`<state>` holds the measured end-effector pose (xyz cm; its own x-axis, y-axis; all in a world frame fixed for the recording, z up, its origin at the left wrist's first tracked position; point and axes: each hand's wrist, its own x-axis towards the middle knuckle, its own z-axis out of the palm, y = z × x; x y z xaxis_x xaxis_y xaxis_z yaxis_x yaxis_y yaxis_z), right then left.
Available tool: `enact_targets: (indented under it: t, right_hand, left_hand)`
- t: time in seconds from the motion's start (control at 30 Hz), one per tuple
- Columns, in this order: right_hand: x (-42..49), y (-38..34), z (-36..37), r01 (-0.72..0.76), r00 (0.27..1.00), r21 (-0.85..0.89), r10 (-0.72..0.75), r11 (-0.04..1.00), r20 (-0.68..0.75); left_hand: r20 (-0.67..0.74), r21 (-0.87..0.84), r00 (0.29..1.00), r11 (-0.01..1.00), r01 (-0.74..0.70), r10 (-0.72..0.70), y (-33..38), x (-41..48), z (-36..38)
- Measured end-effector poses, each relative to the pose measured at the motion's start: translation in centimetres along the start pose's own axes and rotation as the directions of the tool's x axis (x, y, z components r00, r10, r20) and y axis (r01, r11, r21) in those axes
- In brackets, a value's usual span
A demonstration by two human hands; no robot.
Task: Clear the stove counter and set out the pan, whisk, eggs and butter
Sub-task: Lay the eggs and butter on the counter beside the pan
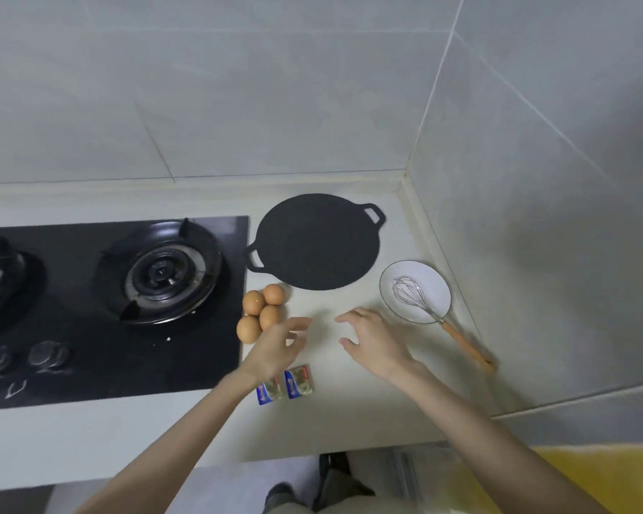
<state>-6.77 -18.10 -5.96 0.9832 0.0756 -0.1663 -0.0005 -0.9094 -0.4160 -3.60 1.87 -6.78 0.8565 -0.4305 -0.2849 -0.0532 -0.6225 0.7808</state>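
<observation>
Eggs [270, 316] just left of left hand [275, 350] | right hand [377, 343] farther off | both hands empty, fingers loosely spread over table [349, 413]

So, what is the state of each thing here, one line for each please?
Flat black round two-handled pan: empty, on the counter.
Four brown eggs: in their shells, clustered beside the stove.
Two small blue butter packets: wrapped, lying flat.
Wire whisk with wooden handle: head resting in white bowl.
Gas burner: unlit.
Left hand: open, empty.
Right hand: open, empty.
</observation>
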Motion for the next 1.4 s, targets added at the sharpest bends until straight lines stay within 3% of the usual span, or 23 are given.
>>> enact_targets:
  t: [0.27,0.6,0.97,1.4]
  right_hand:
    - [-1.7,-4.0,4.8,0.001,0.986,0.071,-0.013,0.997,0.167]
    - [-2.0,-4.9,7.9,0.008,0.989,0.101,-0.023,0.995,0.146]
    - [-1.1,-0.7,5.3,-0.057,0.996,0.131,0.048,0.990,0.074]
    - [1.2,2.8,3.9,-0.084,0.993,0.127,0.072,0.988,0.091]
  left_hand:
    - [0.028,0.356,0.999,0.934,0.032,-0.045,-3.4,-5.8,-0.7]
    - [-0.082,0.325,0.996,0.946,-0.001,0.029,-7.5,-5.8,1.5]
    - [-0.017,0.298,0.987,0.944,-0.145,0.157,-4.6,-1.2,2.6]
    - [0.009,0.271,0.991,0.954,-0.130,0.132,-1.2,3.1,4.4]
